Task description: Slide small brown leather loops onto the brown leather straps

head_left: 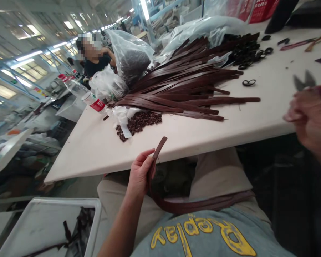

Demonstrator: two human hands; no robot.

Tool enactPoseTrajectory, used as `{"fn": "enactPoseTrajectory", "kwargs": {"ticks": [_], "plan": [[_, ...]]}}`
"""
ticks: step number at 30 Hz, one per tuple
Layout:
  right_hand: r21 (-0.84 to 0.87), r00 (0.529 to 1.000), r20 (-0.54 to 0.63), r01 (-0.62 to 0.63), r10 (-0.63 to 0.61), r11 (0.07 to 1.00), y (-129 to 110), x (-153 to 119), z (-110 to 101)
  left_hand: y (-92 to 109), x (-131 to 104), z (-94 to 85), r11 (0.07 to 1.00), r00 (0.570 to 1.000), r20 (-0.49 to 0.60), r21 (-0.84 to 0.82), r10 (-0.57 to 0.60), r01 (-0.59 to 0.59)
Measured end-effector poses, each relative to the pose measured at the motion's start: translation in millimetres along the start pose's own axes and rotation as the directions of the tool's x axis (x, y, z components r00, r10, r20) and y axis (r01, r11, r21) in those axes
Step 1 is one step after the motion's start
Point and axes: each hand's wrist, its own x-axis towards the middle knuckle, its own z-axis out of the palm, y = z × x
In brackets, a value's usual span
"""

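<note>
My left hand [142,170] pinches a brown leather strap [160,147] near one end, just off the table's front edge. The rest of that strap curves down and lies across my lap. A fine loose thread shows by my fingers. At the far right my right hand [311,116], smeared by motion, is closed on thread snips [304,81] with their two short blades pointing up and apart. A heap of similar brown straps [182,85] spreads over the middle of the table, apart from both hands.
Small brown loops [141,125] lie in a pile on the white table [91,142]. Black rings [250,50] sit behind the straps. A plastic bottle [95,101] and filled clear bags [131,53] stand left. A white bin [96,210] is at lower left. Another person [96,62] sits beyond.
</note>
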Motion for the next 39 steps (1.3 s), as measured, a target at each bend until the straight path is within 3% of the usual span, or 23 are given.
{"fn": "enactPoseTrajectory", "kwargs": {"ticks": [2,3,5,8,12,18,22,28,35,39], "plan": [[0.134,0.980,0.181,-0.110,0.085,0.985,-5.7,-46.8,8.4,0.8,-1.9,4.5,1.000,1.000,0.013,0.024,0.011,-0.011],[0.165,0.939,0.316,-0.193,0.133,0.967,-5.8,-66.6,12.9,1.3,-3.0,6.4,0.999,1.000,0.020,0.035,0.016,-0.017],[0.107,0.806,0.572,-0.258,0.153,0.960,-2.2,-95.9,21.5,2.6,-5.2,8.8,0.998,0.999,0.030,0.061,0.024,-0.026],[-0.059,0.630,0.773,-0.055,0.080,0.997,1.8,-117.7,31.7,4.5,-8.5,9.6,0.990,0.998,0.042,0.132,0.036,-0.042],[-0.145,0.502,0.864,0.278,-0.015,0.950,-6.8,-127.6,43.0,5.9,-11.8,9.0,0.970,0.996,0.057,0.231,0.067,-0.079],[-0.187,0.316,0.949,0.566,-0.002,0.803,-17.2,-141.4,58.7,5.2,-13.0,11.2,0.964,0.995,0.084,0.257,0.055,-0.074],[-0.178,0.272,0.962,0.634,-0.002,0.752,-20.4,-149.2,66.3,5.0,-13.2,14.4,0.961,0.993,0.100,0.265,0.054,-0.079],[-0.244,0.282,0.957,0.651,0.070,0.718,-23.6,-157.3,77.9,2.7,-15.4,17.0,0.951,0.991,0.127,0.299,0.044,-0.080],[-0.207,0.289,0.957,0.611,0.028,0.764,-16.4,-160.6,85.0,0.3,-15.4,17.6,0.951,0.990,0.136,0.299,0.035,-0.075],[-0.234,0.310,0.950,0.645,0.030,0.728,-10.7,-156.8,82.9,1.4,-14.9,18.0,0.956,0.993,0.114,0.288,0.027,-0.059]]}}
